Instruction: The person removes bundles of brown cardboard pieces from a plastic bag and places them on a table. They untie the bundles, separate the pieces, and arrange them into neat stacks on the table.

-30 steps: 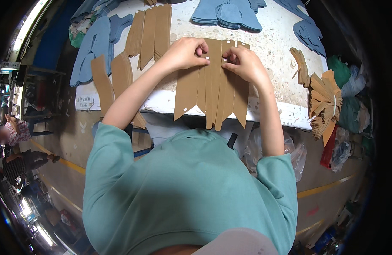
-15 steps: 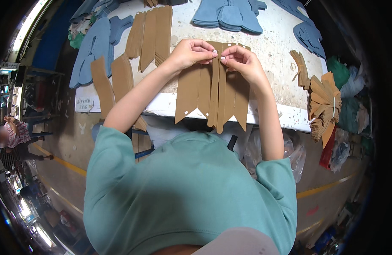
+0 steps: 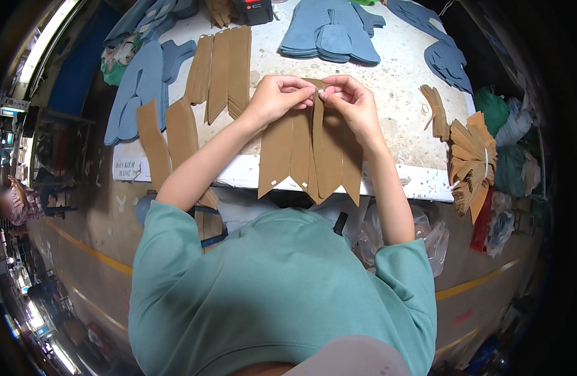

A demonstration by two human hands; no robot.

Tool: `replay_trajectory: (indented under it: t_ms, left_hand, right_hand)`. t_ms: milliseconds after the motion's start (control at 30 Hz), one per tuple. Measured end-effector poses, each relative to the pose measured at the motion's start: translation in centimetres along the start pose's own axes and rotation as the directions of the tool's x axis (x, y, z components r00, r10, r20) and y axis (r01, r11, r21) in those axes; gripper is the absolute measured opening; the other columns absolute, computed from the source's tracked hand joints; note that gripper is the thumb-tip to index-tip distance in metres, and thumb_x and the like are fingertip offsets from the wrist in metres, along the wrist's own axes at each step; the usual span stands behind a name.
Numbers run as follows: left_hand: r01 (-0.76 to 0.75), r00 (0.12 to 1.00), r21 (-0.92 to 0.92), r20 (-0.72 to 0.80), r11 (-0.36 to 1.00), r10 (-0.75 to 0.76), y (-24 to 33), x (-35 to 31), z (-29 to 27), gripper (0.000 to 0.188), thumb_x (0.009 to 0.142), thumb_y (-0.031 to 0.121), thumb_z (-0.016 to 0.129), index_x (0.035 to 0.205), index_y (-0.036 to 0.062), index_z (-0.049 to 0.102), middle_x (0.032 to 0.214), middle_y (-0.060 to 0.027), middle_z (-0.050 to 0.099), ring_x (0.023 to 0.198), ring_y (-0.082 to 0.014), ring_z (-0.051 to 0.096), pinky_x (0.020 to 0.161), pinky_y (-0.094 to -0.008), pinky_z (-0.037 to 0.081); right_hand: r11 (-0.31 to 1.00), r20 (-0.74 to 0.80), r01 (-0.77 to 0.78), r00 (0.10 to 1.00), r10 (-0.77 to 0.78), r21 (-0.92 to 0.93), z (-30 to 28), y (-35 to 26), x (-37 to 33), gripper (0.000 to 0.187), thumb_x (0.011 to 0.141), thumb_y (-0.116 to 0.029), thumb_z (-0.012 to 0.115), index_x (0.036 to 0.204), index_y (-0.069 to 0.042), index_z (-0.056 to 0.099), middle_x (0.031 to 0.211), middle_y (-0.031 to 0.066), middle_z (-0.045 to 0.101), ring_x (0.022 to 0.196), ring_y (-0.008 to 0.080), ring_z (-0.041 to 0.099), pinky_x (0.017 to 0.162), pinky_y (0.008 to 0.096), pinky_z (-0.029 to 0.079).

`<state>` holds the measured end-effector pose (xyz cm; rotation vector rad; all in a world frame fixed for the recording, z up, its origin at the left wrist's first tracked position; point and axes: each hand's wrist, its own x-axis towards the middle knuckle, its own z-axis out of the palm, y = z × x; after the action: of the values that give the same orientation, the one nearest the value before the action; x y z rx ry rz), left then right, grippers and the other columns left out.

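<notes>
Several brown leather-like strips (image 3: 276,156) with pointed lower ends lie side by side at the table's front edge, their tips hanging over it. Over their middle, a narrow brown strip (image 3: 318,125) runs down from my fingertips. My left hand (image 3: 279,100) pinches its top end between thumb and fingers. Close beside it, my right hand (image 3: 352,105) is closed in a pinch at the same end, with a small white sticker (image 3: 321,91) at its fingertips. Small white stickers also mark the lower ends of some strips. My fingers partly hide the upper ends.
Stacks of blue cut pieces (image 3: 329,34) lie at the back and left of the white table (image 3: 395,125). More brown strips (image 3: 229,69) sit left of my hands. Tied brown bundles (image 3: 473,150) are at the right edge, beside plastic bags (image 3: 492,106). A person (image 3: 22,203) is far left.
Both hands appear slightly lower in the picture, along with the whole table. My fingertips are still pinched close together; the two narrow strips that hung apart now overlap more.
</notes>
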<state>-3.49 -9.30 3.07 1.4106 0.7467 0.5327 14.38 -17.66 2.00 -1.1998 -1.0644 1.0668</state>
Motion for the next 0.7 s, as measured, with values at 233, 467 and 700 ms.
replay_trajectory:
  t_ms: [233, 467, 700]
  left_hand:
    - [-0.109, 0.993, -0.038, 0.035, 0.993, 0.111, 1.4, 0.0, 0.8, 0.022, 0.094, 0.018, 0.06, 0.105, -0.0009, 0.063, 0.089, -0.0061, 0.068, 0.083, -0.0108, 0.065, 0.08, -0.0233, 0.052]
    - [-0.149, 0.952, -0.118, 0.25, 0.982, 0.175, 5.4, 1.3, 6.3, 0.04, 0.104, 0.036, 0.032, 0.103, 0.0028, 0.055, 0.084, -0.005, 0.059, 0.082, -0.0139, 0.061, 0.076, -0.0273, 0.049]
    - [-0.263, 0.904, -0.136, 0.312, 0.955, 0.294, 2.6, 2.5, 14.9, 0.036, 0.104, 0.033, 0.034, 0.095, 0.0052, 0.056, 0.069, 0.001, 0.047, 0.066, -0.0094, 0.053, 0.066, -0.0257, 0.047]
  right_hand:
    - [0.988, -0.023, 0.004, 1.0, -0.007, -0.153, -0.4, -1.8, -0.3, 0.014, 0.085, -0.01, 0.07, 0.096, -0.001, 0.067, 0.086, 0.0016, 0.065, 0.077, 0.0046, 0.058, 0.07, 0.0188, 0.046]
    - [0.94, -0.055, 0.336, 0.941, -0.333, 0.06, -3.0, -6.2, -1.4, 0.014, 0.087, -0.007, 0.067, 0.093, 0.005, 0.063, 0.083, 0.0086, 0.064, 0.066, 0.0113, 0.064, 0.058, 0.0221, 0.052]
    - [0.896, -0.277, 0.313, 0.873, -0.402, -0.316, -12.8, -10.1, -2.7, 0.015, 0.084, -0.014, 0.071, 0.095, -0.005, 0.068, 0.092, -0.0001, 0.067, 0.086, 0.005, 0.057, 0.074, 0.0208, 0.043]
